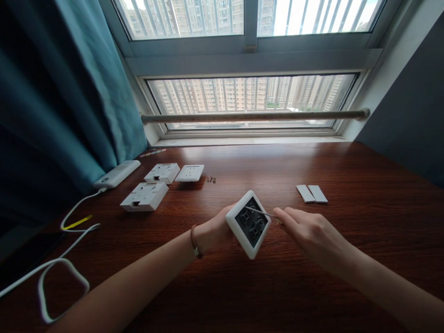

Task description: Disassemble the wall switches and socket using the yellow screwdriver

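My left hand (222, 229) is closed round the far side of a wall switch (250, 249), tilted above the table. Its square white frame surrounds an exposed black inside. Most of those fingers are hidden behind it. A thin metal screwdriver (258, 211) is in my closed right hand (307, 226), its shaft reaching across the switch's black inside. The hand covers most of its handle. I cannot tell whether the tip touches. Two white rectangular covers (311, 194) lie side by side beyond my right hand.
Two white mounting boxes (143, 198) and a white socket plate (190, 173) sit at the left back, with several small screws (211, 179) beside them. A long white device (117, 174) with a white cable (74, 268) lies near the blue curtain (93, 92). A yellow strip (79, 222) lies by the cable.
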`<state>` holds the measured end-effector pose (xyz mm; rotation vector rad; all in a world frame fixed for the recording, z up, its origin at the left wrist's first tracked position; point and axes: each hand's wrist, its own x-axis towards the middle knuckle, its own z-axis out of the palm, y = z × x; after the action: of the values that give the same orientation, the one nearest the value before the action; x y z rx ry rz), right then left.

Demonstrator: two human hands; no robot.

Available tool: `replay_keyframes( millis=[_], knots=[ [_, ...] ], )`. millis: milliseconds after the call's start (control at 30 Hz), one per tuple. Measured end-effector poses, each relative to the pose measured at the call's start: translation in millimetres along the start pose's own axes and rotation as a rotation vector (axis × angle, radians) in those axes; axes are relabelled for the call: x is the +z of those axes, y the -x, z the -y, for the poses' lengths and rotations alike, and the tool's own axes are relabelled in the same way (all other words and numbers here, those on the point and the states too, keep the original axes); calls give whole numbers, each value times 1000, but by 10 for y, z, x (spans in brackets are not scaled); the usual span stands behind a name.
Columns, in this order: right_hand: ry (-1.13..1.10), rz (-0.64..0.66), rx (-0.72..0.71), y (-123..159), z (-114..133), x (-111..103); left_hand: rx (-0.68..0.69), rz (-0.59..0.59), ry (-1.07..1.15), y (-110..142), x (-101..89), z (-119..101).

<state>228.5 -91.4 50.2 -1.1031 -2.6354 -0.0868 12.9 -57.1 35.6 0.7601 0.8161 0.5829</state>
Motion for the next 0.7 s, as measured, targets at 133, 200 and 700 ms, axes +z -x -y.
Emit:
replay_keyframes(
  millis=[133,200,700],
  knots=[
    [124,11,-14,24,12,39,-78,69,90,-24,-67,16],
    [83,10,-21,36,44,92,-74,84,153,-46,-64,61],
    [-178,-47,86,35,180,197,-71,137,167,-141,-115,113]
  ],
)
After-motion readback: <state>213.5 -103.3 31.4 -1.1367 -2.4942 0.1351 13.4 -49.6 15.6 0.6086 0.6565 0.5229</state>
